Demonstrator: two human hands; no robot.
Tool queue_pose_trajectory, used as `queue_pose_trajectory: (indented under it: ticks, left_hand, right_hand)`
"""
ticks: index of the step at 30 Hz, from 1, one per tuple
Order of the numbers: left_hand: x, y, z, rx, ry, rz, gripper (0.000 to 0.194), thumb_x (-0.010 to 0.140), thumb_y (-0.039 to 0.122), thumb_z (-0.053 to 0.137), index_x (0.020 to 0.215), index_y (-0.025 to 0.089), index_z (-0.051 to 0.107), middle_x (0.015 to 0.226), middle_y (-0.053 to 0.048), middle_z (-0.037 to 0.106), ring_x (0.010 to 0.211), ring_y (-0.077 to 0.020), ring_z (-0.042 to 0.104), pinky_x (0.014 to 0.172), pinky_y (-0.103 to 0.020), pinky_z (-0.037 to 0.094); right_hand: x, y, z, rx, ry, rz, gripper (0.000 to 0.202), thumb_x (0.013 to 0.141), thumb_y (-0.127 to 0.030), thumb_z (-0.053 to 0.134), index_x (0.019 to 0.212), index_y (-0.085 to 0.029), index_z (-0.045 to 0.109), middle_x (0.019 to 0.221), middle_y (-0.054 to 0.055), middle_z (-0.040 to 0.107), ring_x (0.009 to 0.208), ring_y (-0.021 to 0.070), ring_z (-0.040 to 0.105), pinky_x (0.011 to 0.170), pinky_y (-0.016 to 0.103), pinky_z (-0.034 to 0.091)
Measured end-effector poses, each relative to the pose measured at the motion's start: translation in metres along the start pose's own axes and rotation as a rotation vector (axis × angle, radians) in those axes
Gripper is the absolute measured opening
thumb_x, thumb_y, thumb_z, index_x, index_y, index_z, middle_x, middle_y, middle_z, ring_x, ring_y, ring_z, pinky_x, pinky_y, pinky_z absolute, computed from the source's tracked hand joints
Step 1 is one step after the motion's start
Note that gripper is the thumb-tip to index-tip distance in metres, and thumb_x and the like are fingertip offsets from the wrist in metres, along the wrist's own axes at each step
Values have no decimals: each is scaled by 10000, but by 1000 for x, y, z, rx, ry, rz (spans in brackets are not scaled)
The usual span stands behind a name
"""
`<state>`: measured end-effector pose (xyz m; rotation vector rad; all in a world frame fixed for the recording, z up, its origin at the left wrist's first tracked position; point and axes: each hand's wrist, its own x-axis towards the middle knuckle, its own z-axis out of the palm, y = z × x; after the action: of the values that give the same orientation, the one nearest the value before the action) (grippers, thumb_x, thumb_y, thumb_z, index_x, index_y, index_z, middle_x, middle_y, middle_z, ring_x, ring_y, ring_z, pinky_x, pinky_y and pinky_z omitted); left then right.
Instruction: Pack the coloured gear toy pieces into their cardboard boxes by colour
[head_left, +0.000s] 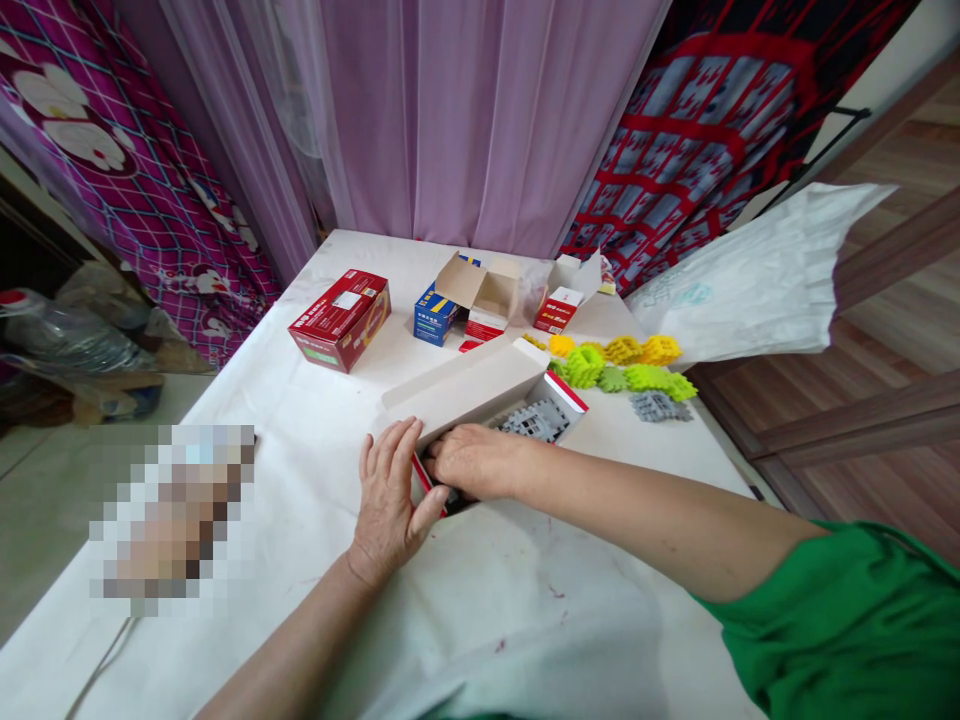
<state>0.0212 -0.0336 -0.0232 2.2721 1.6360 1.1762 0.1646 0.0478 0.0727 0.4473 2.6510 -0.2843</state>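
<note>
The open white box (pixel 568 391) is set on the white-covered bench (pixel 300 440), its long lid (pixel 469 388) folded open on the far side. Grey toothed pieces (pixel 537 420) are held in its right part, just past the right wrist. The fingers of the right hand (pixel 471 460) are sunk into the box's left part, their tips hidden; whether anything is pinched by them cannot be told. The left hand (pixel 391 500) is laid at the box's left end, its fingers stretched toward the lid, its thumb spread apart. Outside, beyond the box's right end, lime-green pieces (pixel 585 367) and yellow pieces (pixel 624 349) are lined up.
</note>
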Motion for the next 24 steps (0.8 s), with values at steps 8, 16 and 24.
queue_pose_trajectory:
  ticks: [8,16,24]
  left_hand:
    - [1,1,0,-14,9,-6,633,952,516,383,1488,197,275,1437,-155,449,1353,-298,398,1169,-524,170]
    - [2,0,-1,-13,14,6,635,952,519,376,1490,194,281,1434,-160,449,1343,-303,403,1162,-525,194]
    - [2,2,-1,-31,17,9,620,958,514,372,1487,205,282,1430,-156,445,1343,-299,402,1157,-517,211]
  right_hand:
    - [-7,2,-24,83,-118,101,333,835,-258,631,1140,-127,653,1131,132,708,1037,229,658,843,283,465]
    - [-8,8,-12,180,-13,139,268,886,-181,536,1125,-151,654,1159,118,698,1007,202,657,833,282,459]
    - [-27,18,-10,130,34,143,258,849,-114,516,1008,-181,708,1008,80,723,949,209,651,769,281,435]
